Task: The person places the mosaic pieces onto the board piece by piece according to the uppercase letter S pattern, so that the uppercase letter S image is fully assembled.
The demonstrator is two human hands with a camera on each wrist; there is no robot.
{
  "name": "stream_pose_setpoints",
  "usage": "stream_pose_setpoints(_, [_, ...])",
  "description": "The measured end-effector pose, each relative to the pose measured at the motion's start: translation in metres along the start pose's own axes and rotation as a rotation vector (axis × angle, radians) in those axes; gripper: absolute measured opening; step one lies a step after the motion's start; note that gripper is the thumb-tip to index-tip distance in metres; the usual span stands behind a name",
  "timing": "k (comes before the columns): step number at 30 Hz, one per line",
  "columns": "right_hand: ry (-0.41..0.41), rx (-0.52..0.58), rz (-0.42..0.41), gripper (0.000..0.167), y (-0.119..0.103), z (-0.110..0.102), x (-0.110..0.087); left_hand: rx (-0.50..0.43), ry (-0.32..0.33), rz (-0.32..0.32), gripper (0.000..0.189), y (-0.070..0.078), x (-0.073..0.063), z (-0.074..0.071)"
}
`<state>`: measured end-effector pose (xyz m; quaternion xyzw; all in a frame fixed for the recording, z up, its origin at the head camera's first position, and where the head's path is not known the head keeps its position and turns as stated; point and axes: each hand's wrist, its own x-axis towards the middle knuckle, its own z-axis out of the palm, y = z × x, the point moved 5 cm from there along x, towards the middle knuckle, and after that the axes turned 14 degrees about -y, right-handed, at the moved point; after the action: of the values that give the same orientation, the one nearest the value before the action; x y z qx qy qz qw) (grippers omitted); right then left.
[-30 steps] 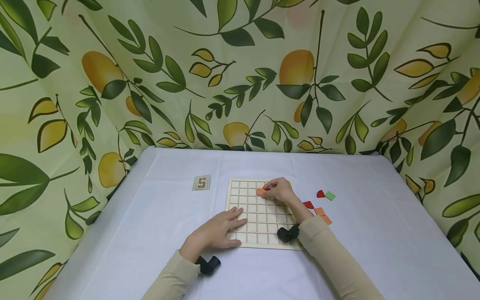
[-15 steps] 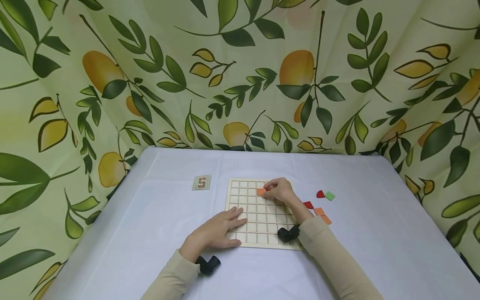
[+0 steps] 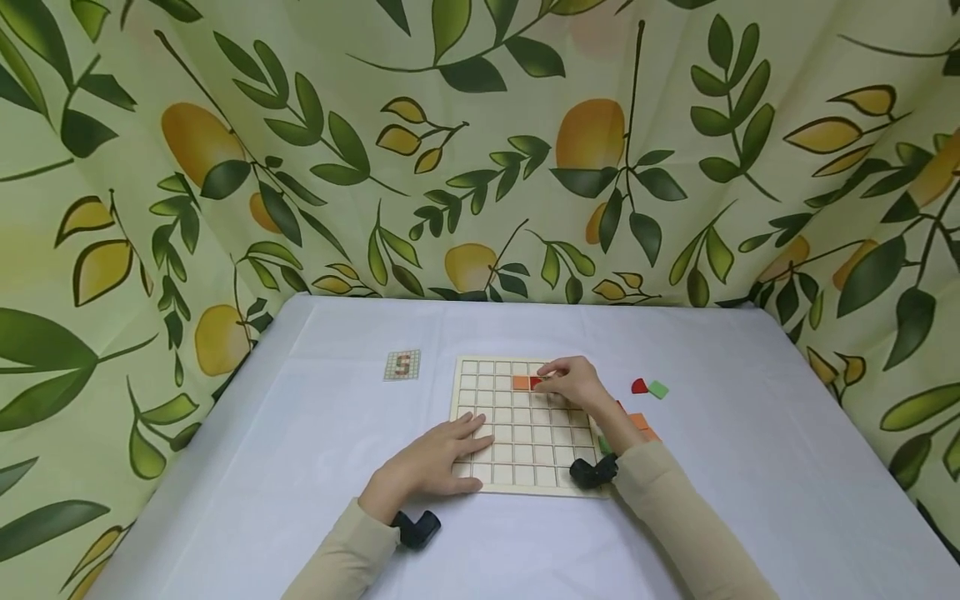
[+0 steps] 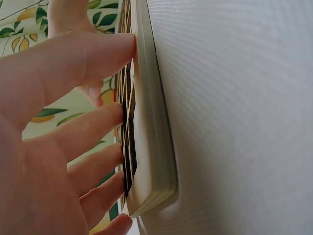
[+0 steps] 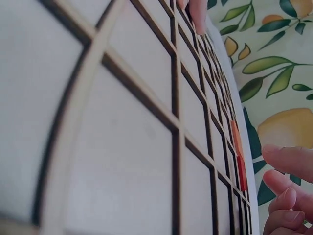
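My left hand [image 3: 433, 457] lies with fingers spread on the left front part of a wooden grid board [image 3: 522, 435]. In the left wrist view, its thumb [image 4: 105, 55] touches the edge of the board's frame. An orange square tile [image 3: 521, 382] and a red tile [image 3: 535, 382] sit side by side in cells of the second row from the back. My right hand [image 3: 576, 384] hovers just right of the red tile, fingers loosely bent. In the right wrist view, its thumb and fingertips [image 5: 276, 181] stand apart from the red tile and hold nothing.
A small pattern card [image 3: 402, 365] lies left of the board. To the right are a red quarter-round tile [image 3: 639, 386], a green square tile [image 3: 657, 389] and orange tiles [image 3: 640, 422]. Another green piece [image 3: 604, 446] shows partly beside my right wrist. A leafy curtain [image 3: 480, 150] stands behind.
My right hand has let go of the red tile and shifted slightly right, so the tile now shows in its cell. My left hand has stayed in place.
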<state>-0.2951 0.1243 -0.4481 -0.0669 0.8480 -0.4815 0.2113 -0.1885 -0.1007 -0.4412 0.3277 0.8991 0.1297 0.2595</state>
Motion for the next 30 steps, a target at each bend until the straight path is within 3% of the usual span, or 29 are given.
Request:
stream_pose_setpoints(18, [0.05, -0.033, 0.041, 0.032, 0.0, -0.036, -0.024, -0.007, 0.004, -0.003, 0.064, 0.001, 0.0, 0.0])
stream_pose_setpoints(30, [0.04, -0.025, 0.092, 0.036, 0.021, -0.052, -0.036, -0.006, 0.008, 0.011, 0.063, 0.002, -0.001, 0.0])
